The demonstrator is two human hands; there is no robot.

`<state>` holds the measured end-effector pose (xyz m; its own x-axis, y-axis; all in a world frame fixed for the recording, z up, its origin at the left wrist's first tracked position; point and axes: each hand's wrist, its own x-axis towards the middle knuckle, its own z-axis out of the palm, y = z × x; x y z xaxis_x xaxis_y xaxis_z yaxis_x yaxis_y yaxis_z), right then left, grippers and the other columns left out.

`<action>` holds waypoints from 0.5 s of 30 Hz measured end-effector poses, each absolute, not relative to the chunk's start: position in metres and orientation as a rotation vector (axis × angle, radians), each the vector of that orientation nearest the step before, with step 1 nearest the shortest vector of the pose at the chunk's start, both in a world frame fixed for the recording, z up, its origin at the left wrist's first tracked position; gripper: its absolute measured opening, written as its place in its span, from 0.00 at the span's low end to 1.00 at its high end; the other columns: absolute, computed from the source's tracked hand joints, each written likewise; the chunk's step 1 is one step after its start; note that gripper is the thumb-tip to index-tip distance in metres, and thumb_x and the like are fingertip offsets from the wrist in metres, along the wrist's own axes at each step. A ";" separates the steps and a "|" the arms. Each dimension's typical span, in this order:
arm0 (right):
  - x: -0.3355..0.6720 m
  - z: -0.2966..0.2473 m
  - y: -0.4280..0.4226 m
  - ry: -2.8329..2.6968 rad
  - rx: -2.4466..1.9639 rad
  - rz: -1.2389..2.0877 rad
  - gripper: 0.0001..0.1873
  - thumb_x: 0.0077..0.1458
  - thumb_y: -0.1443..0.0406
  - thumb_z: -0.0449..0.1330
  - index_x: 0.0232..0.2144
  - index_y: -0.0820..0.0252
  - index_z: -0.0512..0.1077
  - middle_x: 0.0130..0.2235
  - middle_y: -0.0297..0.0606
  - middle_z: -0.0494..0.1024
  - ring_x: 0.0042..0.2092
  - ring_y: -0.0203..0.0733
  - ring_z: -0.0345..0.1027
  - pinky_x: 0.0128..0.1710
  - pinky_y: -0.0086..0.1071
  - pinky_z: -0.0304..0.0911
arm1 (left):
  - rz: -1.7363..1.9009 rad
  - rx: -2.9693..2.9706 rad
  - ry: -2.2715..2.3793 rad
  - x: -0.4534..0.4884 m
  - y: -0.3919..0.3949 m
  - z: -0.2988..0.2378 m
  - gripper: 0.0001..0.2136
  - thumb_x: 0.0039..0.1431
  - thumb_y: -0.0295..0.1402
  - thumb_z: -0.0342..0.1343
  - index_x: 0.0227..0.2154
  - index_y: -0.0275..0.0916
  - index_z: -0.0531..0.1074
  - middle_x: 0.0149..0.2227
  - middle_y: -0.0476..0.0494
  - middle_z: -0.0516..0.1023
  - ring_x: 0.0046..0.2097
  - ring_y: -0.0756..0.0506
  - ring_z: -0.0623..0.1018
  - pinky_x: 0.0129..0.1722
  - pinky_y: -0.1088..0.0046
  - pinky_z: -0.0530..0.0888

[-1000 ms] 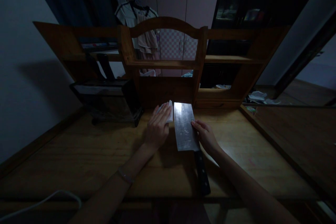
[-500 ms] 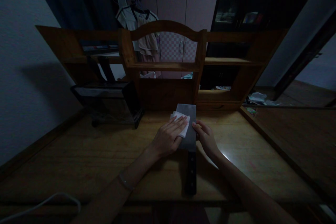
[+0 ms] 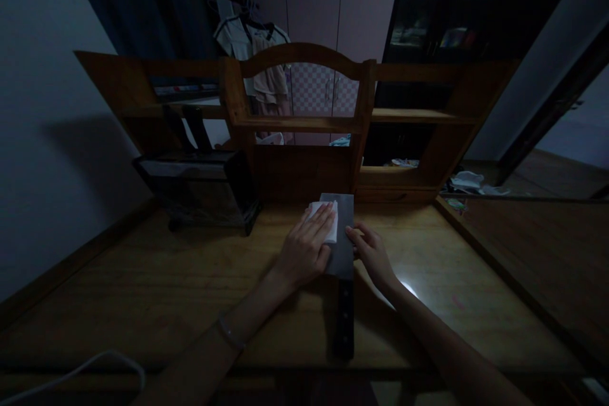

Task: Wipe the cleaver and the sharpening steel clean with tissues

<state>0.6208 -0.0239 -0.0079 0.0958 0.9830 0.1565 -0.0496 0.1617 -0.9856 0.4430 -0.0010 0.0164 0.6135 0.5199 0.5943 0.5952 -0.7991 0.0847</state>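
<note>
A cleaver (image 3: 340,260) with a broad grey blade and a black riveted handle (image 3: 345,320) lies in front of me, its handle towards me. My left hand (image 3: 304,247) presses a folded white tissue (image 3: 333,228) against the left part of the blade, fingers stretched over it. At the blade's right edge, my right hand (image 3: 373,252) pinches the metal between thumb and fingers. The fingertips under the blade are hidden.
On the wooden desk (image 3: 200,285), a dark knife block (image 3: 200,193) holding black-handled knives stands at the left. A wooden shelf (image 3: 299,122) runs along the back. A white cable (image 3: 109,355) curves at the lower left.
My left hand and the tissue have slid a little left on the blade, and the tissue has turned slightly. My right hand keeps its pinch on the blade edge.
</note>
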 end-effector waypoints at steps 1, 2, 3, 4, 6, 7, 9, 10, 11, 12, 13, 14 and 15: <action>0.620 -0.008 -0.025 -1.193 -1.090 1.068 0.16 0.57 0.52 0.58 0.35 0.59 0.67 0.25 0.30 0.69 0.24 0.34 0.63 0.20 0.24 0.59 | -0.939 -2.739 -0.906 0.443 -0.003 0.019 0.32 0.55 0.25 0.44 0.66 0.33 0.50 0.68 0.40 0.47 0.68 0.43 0.49 0.67 0.54 0.50; 0.619 -0.008 -0.025 -1.220 -1.083 1.086 0.16 0.57 0.52 0.58 0.37 0.58 0.67 0.24 0.30 0.69 0.24 0.35 0.64 0.21 0.24 0.60 | -0.936 -2.764 -0.876 0.443 -0.005 0.020 0.33 0.55 0.25 0.44 0.66 0.34 0.49 0.68 0.40 0.46 0.68 0.43 0.49 0.67 0.54 0.49; 0.618 -0.008 -0.026 -1.250 -1.072 1.105 0.16 0.57 0.51 0.57 0.38 0.58 0.66 0.24 0.30 0.70 0.24 0.35 0.64 0.21 0.25 0.61 | -0.934 -2.786 -0.852 0.444 -0.006 0.022 0.34 0.54 0.25 0.44 0.66 0.34 0.48 0.69 0.41 0.46 0.68 0.42 0.49 0.67 0.54 0.49; 0.617 -0.009 -0.027 -1.279 -1.057 1.122 0.17 0.58 0.51 0.57 0.39 0.58 0.66 0.24 0.30 0.71 0.24 0.36 0.65 0.22 0.26 0.61 | -0.933 -2.803 -0.834 0.444 -0.007 0.022 0.34 0.54 0.25 0.44 0.66 0.34 0.48 0.69 0.41 0.46 0.68 0.42 0.49 0.67 0.54 0.49; 0.615 -0.009 -0.027 -1.318 -1.026 1.143 0.17 0.58 0.51 0.56 0.40 0.57 0.65 0.24 0.30 0.71 0.24 0.36 0.65 0.21 0.26 0.61 | -0.930 -2.825 -0.819 0.444 -0.006 0.021 0.35 0.54 0.25 0.45 0.66 0.35 0.48 0.68 0.41 0.46 0.68 0.42 0.49 0.67 0.54 0.50; 0.615 -0.009 -0.028 -1.327 -1.012 1.148 0.18 0.58 0.51 0.56 0.41 0.57 0.65 0.24 0.30 0.71 0.23 0.36 0.64 0.21 0.26 0.60 | -0.930 -2.830 -0.816 0.444 -0.005 0.020 0.34 0.54 0.24 0.45 0.66 0.36 0.48 0.68 0.41 0.47 0.68 0.42 0.50 0.67 0.54 0.50; 0.614 -0.009 -0.028 -1.337 -0.994 1.151 0.19 0.58 0.50 0.56 0.41 0.58 0.65 0.24 0.30 0.70 0.23 0.35 0.63 0.21 0.25 0.59 | -0.926 -2.834 -0.816 0.443 -0.003 0.018 0.34 0.54 0.24 0.45 0.66 0.37 0.49 0.68 0.41 0.49 0.68 0.43 0.51 0.67 0.54 0.51; 0.614 -0.009 -0.028 -1.338 -0.989 1.147 0.19 0.58 0.49 0.57 0.41 0.58 0.66 0.24 0.29 0.70 0.23 0.35 0.63 0.21 0.25 0.59 | -0.918 -2.834 -0.822 0.443 -0.002 0.018 0.34 0.54 0.24 0.45 0.66 0.37 0.50 0.68 0.41 0.49 0.68 0.43 0.52 0.67 0.54 0.51; 0.613 -0.008 -0.029 -1.342 -0.985 1.140 0.19 0.58 0.49 0.56 0.41 0.58 0.66 0.24 0.29 0.69 0.23 0.35 0.63 0.21 0.25 0.58 | -0.909 -2.831 -0.833 0.443 -0.001 0.017 0.33 0.55 0.24 0.45 0.66 0.36 0.50 0.68 0.41 0.50 0.68 0.43 0.52 0.67 0.55 0.51; 0.614 -0.008 -0.029 -1.346 -0.981 1.130 0.19 0.58 0.50 0.56 0.41 0.58 0.66 0.24 0.30 0.69 0.23 0.35 0.63 0.21 0.25 0.58 | -0.903 -2.825 -0.847 0.443 -0.001 0.017 0.33 0.55 0.24 0.45 0.66 0.36 0.50 0.68 0.41 0.50 0.68 0.44 0.52 0.67 0.55 0.51; 0.614 -0.008 -0.029 -1.352 -0.979 1.119 0.18 0.59 0.50 0.56 0.41 0.58 0.66 0.24 0.30 0.70 0.23 0.35 0.63 0.21 0.25 0.58 | -0.902 -2.815 -0.864 0.443 0.000 0.017 0.33 0.55 0.24 0.45 0.66 0.35 0.51 0.68 0.41 0.50 0.68 0.44 0.51 0.67 0.56 0.51; 0.614 -0.008 -0.030 -1.359 -0.977 1.109 0.18 0.59 0.51 0.56 0.42 0.58 0.67 0.25 0.30 0.70 0.24 0.35 0.63 0.22 0.25 0.58 | -0.908 -2.802 -0.883 0.442 0.000 0.017 0.32 0.55 0.24 0.45 0.66 0.35 0.51 0.68 0.41 0.50 0.68 0.44 0.51 0.67 0.57 0.51; 0.614 -0.008 -0.030 -1.364 -0.978 1.100 0.17 0.60 0.51 0.56 0.42 0.58 0.67 0.25 0.31 0.70 0.24 0.35 0.63 0.22 0.25 0.58 | -0.917 -2.786 -0.905 0.442 0.001 0.016 0.32 0.55 0.25 0.45 0.65 0.34 0.51 0.68 0.41 0.49 0.68 0.44 0.51 0.67 0.57 0.51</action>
<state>0.6142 -0.0302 -0.0081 -0.0849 0.9681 0.2358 -0.0254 0.2345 -0.9718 0.4419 0.0011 0.0162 0.6483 0.5129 0.5627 0.5561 -0.8238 0.1102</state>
